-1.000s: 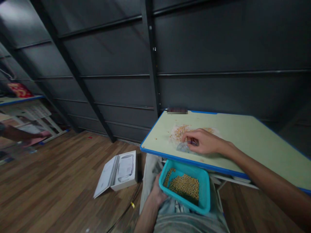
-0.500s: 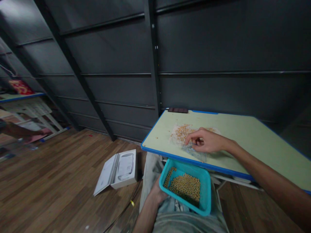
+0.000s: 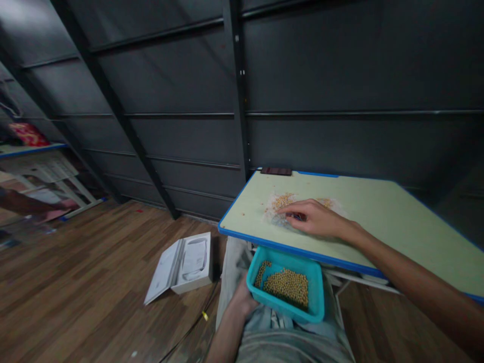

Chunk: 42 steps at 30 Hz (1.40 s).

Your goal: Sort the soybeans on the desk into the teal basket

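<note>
My left hand (image 3: 244, 298) grips the left side of a teal plastic basket (image 3: 316, 302), its fingers partly hidden behind the wall. The basket rests on my lap below the table edge and holds many round yellowish beans (image 3: 289, 285), with a small separate group at its left end. My right hand (image 3: 313, 216) is over the table, palm down, with fingers curled and the index finger reaching forward. It is low over a clear plastic bag or sheet (image 3: 278, 219) with paler orange-yellow bits (image 3: 283, 200) on it. What its fingers hold, if anything, is hidden.
The pale green table (image 3: 378, 212) has a blue rim. A dark flat object (image 3: 277, 171) lies at its back left corner. On the wooden floor sits an open white box (image 3: 192, 264) beside a black cable (image 3: 189, 330). Far left, another person's arm (image 3: 26, 202) shows near a second table (image 3: 41, 161).
My right hand has shifted slightly left, its index finger straightening forward over the bag. The basket has tilted or lifted slightly at its right end, with my left hand still on it.
</note>
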Motion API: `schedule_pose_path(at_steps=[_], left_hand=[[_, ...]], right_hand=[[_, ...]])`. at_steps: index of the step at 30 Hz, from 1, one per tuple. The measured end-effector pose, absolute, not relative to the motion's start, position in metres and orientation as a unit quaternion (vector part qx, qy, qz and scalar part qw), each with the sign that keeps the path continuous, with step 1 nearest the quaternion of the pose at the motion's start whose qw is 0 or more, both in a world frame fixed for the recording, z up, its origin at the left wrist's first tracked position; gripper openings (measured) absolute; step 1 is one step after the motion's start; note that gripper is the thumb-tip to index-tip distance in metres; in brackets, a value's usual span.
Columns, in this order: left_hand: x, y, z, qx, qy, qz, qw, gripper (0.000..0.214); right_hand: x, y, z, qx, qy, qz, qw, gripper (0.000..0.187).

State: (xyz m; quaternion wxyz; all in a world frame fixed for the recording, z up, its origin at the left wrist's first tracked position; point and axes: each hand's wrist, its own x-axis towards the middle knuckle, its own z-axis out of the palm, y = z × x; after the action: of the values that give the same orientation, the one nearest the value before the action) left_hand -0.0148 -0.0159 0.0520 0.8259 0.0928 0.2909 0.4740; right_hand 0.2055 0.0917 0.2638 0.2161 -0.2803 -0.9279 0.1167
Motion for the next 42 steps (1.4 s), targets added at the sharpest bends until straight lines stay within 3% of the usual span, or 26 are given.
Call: schedule_pose_path(at_steps=[7,14,27,35,42], left_hand=[[-0.018,-0.017,0.053,0.077,0.299,0.484,0.819,0.039],[-0.019,-0.018,0.038,0.071,0.314,0.502,0.802,0.031],[-0.019,-0.016,0.032,0.078,0.312,0.515,0.795,0.021],[-0.02,-0.016,0.029,0.073,0.326,0.508,0.794,0.033],[-0.02,-0.015,0.028,0.068,0.321,0.508,0.797,0.03]], right_hand=[[0.206,0.1,0.26,-0.317,-0.896,0.061,0.303,0.037],[0.21,0.111,0.255,-0.362,-0.873,0.007,0.326,0.038],[0.21,0.111,0.251,-0.34,-0.899,0.014,0.275,0.034],[0.204,0.099,0.256,-0.272,-0.909,0.069,0.309,0.033],[0.2,0.091,0.254,-0.226,-0.94,0.103,0.235,0.032]])
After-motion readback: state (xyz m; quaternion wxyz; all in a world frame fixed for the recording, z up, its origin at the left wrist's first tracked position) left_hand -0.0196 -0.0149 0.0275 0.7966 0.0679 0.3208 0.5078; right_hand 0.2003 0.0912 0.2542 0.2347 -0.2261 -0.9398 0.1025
